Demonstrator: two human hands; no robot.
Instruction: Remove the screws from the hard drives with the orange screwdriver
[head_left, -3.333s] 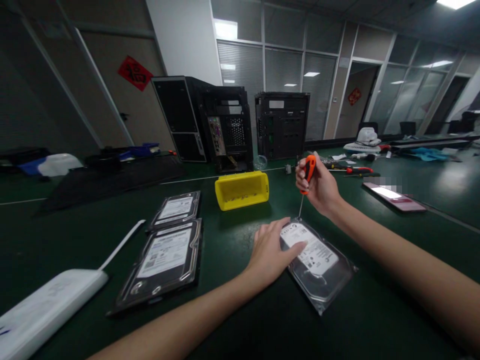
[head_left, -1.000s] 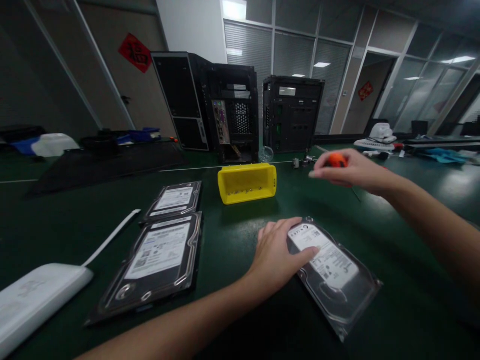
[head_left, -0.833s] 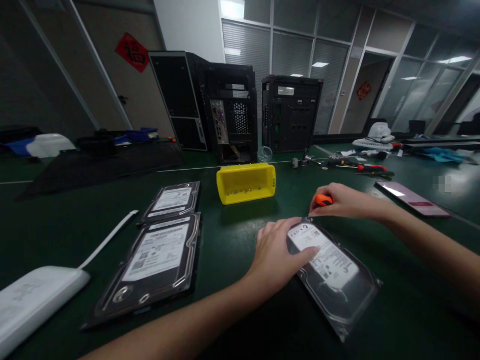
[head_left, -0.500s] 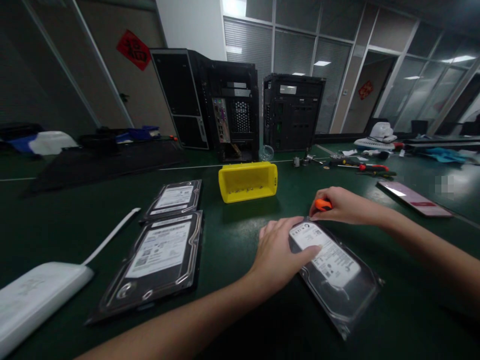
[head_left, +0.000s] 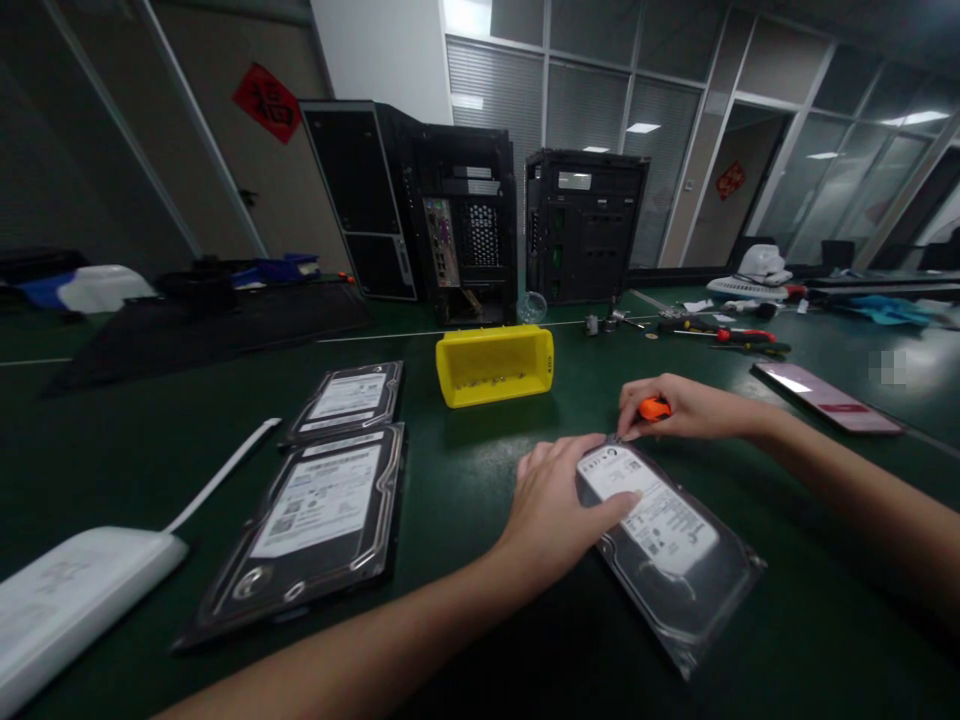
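Note:
A hard drive (head_left: 679, 545) with a white label lies flat on the green table in front of me. My left hand (head_left: 559, 500) grips its far left side, the thumb pressed on the label and the fingers over the edge. At the drive's far corner, my right hand (head_left: 652, 408) is closed around a screwdriver with an orange handle (head_left: 655, 409). Its tip is too small and covered to make out. To the left lie two more hard drives, a nearer one (head_left: 319, 500) and a farther one (head_left: 349, 395), label side up.
A yellow bin (head_left: 495, 390) with small screws stands beyond my hands. Computer cases (head_left: 585, 225) line the back. On the right are a phone (head_left: 825, 397) and loose screwdrivers (head_left: 720, 333). A white device (head_left: 82, 590) with an antenna sits at the left edge.
The orange handle has shifted slightly to the right and shows more between my right fingers. My left hand and the hard drive have stayed in place.

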